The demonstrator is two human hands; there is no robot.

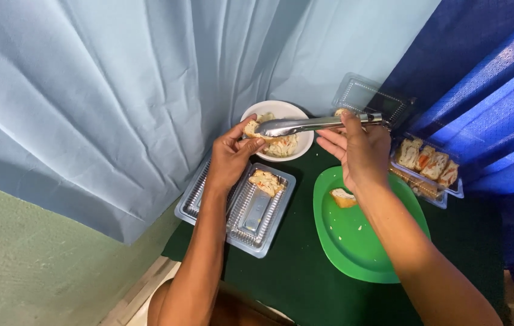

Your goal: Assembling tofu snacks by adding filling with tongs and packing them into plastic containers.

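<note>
Head view, looking down on a dark green counter [305, 265] set against pale blue drapery [118, 90]. Left hand [230, 158] pinches a bread piece [252, 128] between thumb and fingertips, holding it at the near rim of the white bowl [255, 112], just above the filling [282, 145] heaped inside. Right hand [360, 151] closes around the handle end of metal tongs [311, 125], whose tips reach across the bowl to meet the bread; whether the tips are pressed together or slightly parted cannot be told. Below the left hand lies an open clear tray [251, 232] with one filled piece [267, 182] at its far end. A green plate [353, 247] to the right carries a single bread slice [343, 197]. At far right, a second clear tray [457, 188] holds a row of finished pieces [429, 162], and an empty clear lid [368, 96] rests behind the bowl.

Judged from this arrangement, the bread is being loaded with filling. Good practice: keep the bread over the bowl so that any spill falls back in; hold the bread lightly, since it is soft and would crush or tear under a firm pinch; bring the tongs in low and nearly level, and press the filling gently into place rather than dropping it. The likeliest fault appears to be overfilling, which would soil the tray.
</note>
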